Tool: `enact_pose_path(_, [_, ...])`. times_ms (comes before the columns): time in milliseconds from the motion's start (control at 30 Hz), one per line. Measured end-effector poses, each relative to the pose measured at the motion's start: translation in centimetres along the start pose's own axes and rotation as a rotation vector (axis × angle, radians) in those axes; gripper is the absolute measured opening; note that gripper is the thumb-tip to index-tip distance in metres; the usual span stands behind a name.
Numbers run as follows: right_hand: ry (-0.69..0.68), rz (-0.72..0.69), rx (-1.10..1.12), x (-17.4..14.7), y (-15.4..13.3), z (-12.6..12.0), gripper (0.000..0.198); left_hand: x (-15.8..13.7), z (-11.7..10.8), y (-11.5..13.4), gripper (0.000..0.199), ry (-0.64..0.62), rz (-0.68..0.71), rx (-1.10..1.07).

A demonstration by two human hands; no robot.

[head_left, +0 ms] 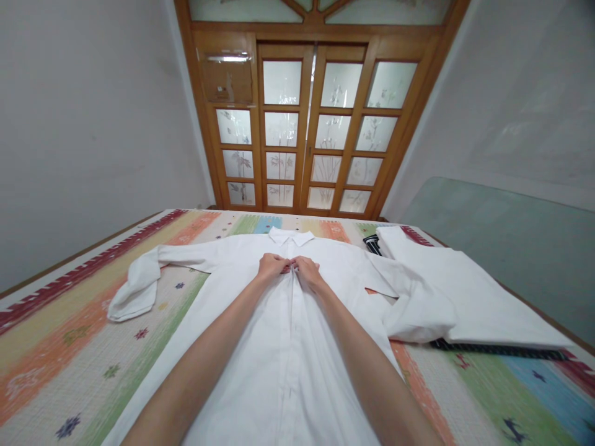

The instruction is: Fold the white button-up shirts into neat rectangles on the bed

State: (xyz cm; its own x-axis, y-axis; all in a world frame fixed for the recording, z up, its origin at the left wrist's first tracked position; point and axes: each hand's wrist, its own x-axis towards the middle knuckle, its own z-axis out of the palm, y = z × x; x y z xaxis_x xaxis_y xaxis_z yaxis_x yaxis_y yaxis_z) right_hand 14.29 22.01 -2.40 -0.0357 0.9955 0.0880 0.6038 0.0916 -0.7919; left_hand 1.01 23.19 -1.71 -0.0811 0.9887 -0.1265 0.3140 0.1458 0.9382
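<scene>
A white long-sleeved shirt (pixel 242 334) lies face up on the patterned bed cover, its collar (pixel 292 236) at the far end. My left hand (pixel 273 265) and my right hand (pixel 305 270) meet at the front placket below the collar. The fingers of both are closed in a pinch on the shirt's front edges, which are lifted a little between them. Any button there is hidden by my fingertips. One sleeve (pixel 144 282) is bent out to the left; the other sleeve (pixel 413 310) lies crumpled on the right.
Folded white clothing (pixel 483 297) lies at the right, with black striped cloth (pixel 372 244) showing by it. The striped, multicoloured bed cover (pixel 167 310) spreads under everything. A pale green board (pixel 506 248) leans along the right wall. Wooden doors with glass panes (pixel 307 124) stand beyond the bed.
</scene>
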Motion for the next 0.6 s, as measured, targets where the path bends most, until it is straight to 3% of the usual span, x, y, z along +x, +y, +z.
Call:
enact_pose_path(200, [0.006, -0.048, 0.008, 0.0, 0.4, -0.1, 0.041, -0.5, -0.2, 0.4, 0.013, 0.055, 0.033, 0.15])
enact_pose_path(600, [0.015, 0.007, -0.085, -0.6, -0.7, -0.2, 0.031, 0.6, -0.8, -1.0, 0.012, -0.037, 0.159, 0.037])
